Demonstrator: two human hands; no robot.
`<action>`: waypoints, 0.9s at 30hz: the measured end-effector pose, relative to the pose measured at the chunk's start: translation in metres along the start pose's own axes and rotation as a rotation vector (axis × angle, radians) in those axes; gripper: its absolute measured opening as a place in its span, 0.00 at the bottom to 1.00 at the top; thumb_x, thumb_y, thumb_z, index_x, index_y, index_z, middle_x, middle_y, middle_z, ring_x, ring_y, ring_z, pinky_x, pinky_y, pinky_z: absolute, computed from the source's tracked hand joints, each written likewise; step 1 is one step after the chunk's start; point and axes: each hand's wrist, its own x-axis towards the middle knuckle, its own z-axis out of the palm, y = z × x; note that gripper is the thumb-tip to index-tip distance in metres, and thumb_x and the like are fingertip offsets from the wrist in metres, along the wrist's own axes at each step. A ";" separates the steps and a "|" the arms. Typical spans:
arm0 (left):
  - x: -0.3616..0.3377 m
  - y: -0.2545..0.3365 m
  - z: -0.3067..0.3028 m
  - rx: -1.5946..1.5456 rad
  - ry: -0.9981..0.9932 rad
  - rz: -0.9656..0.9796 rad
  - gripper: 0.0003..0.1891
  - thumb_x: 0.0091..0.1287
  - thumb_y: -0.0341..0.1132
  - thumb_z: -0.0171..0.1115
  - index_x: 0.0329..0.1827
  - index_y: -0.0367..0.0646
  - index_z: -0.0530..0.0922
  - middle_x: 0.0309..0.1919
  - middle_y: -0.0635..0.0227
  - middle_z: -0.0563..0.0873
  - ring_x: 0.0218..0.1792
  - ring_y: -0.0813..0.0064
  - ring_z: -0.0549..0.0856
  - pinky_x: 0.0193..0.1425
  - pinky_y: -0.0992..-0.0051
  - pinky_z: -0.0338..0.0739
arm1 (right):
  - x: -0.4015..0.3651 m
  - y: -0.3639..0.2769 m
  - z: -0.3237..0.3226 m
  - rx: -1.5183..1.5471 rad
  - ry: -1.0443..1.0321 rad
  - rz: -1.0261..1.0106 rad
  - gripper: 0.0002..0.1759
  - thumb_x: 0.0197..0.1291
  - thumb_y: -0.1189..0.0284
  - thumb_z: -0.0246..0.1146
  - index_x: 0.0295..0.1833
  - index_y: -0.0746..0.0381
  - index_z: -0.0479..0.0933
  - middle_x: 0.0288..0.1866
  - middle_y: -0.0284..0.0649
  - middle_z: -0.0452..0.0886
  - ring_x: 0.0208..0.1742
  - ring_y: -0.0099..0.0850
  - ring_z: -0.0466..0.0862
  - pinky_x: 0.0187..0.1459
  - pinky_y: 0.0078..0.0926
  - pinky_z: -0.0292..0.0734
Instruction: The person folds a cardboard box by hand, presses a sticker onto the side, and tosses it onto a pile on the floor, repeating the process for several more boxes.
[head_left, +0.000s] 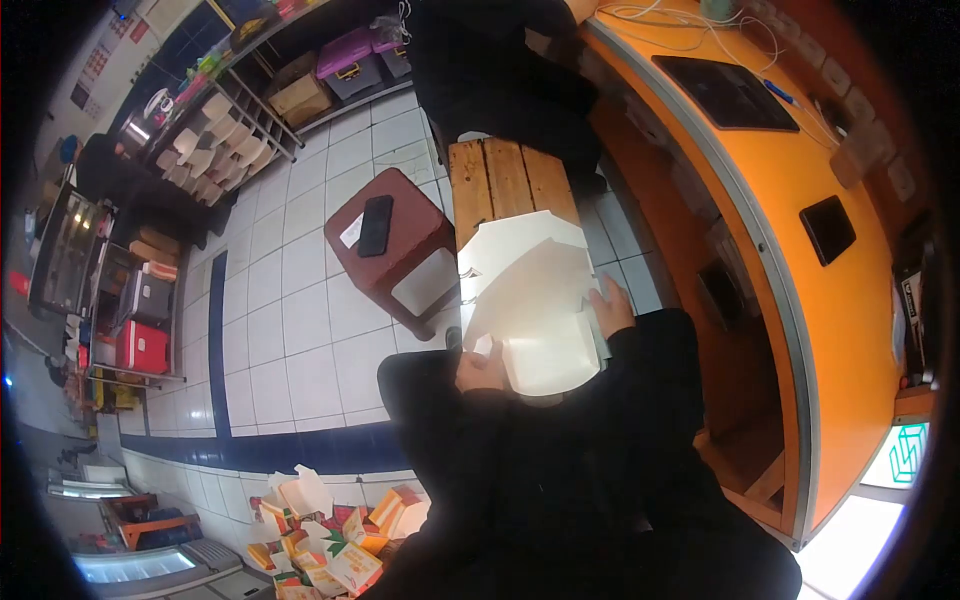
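Note:
A white cardboard food box (530,270), partly folded, lies across the wooden bench in front of my body, its inner side facing up. At its near left corner, my left hand (482,368) has its fingers closed around a small side flap. My right hand (612,308) grips the raised flap on the right edge, thumb and fingers bent around the card. The near panel (552,355) of the box bends up between both hands. Bare planks of the bench (510,180) show beyond the far edge of the box.
A maroon stool (400,215) with a black phone (375,225) stands left. Several folded printed boxes (345,550) are heaped on the lower left. The orange counter (740,170) on the right carries a tablet (725,92). Another person in dark clothing (500,80) sits beyond the bench.

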 end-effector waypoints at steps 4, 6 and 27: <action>0.005 -0.015 -0.004 -0.017 0.067 -0.052 0.25 0.51 0.48 0.80 0.22 0.40 0.72 0.17 0.70 0.73 0.19 0.75 0.72 0.27 0.72 0.70 | 0.008 -0.011 -0.002 0.278 -0.283 0.247 0.21 0.68 0.56 0.61 0.54 0.62 0.77 0.43 0.47 0.84 0.46 0.39 0.84 0.49 0.33 0.77; -0.001 -0.003 -0.012 -0.093 0.087 -0.078 0.25 0.52 0.47 0.80 0.22 0.41 0.72 0.16 0.70 0.72 0.19 0.75 0.72 0.26 0.72 0.70 | 0.008 -0.009 0.000 0.253 -0.255 0.188 0.19 0.67 0.57 0.62 0.50 0.62 0.78 0.39 0.45 0.84 0.42 0.37 0.84 0.46 0.32 0.77; -0.005 0.043 0.090 -0.251 -0.660 -0.136 0.14 0.67 0.39 0.66 0.35 0.33 0.86 0.23 0.63 0.86 0.23 0.75 0.86 0.29 0.73 0.84 | -0.022 -0.037 -0.001 0.115 -0.357 0.169 0.12 0.61 0.66 0.66 0.34 0.65 0.79 0.27 0.45 0.85 0.26 0.35 0.86 0.34 0.32 0.80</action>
